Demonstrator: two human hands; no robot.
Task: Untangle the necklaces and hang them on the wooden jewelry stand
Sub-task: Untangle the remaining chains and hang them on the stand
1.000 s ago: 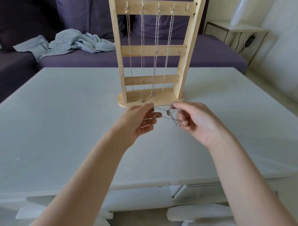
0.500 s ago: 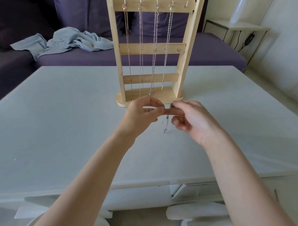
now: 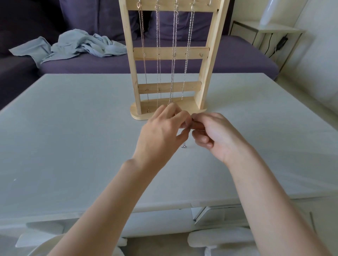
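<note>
4 silver chain necklaces point(image 3: 172, 54) already hang from the top-rail hooks of the wooden jewelry stand point(image 3: 208, 60), which stands upright on the pale table point(image 3: 73, 138); a 5th hook point(image 3: 210, 2) at the right end of that rail looks free. 1 more thin chain point(image 3: 184, 145) is between the hands, just in front of the stand's base, its clasp end dangling below them. The left hand point(image 3: 162, 133) and right hand point(image 3: 215, 133) meet fingertip to fingertip, each pinching that chain. Whether it is fully free of knots cannot be told, since the fingers hide most of it. By my reading, hanging this last piece is what remains.
</note>
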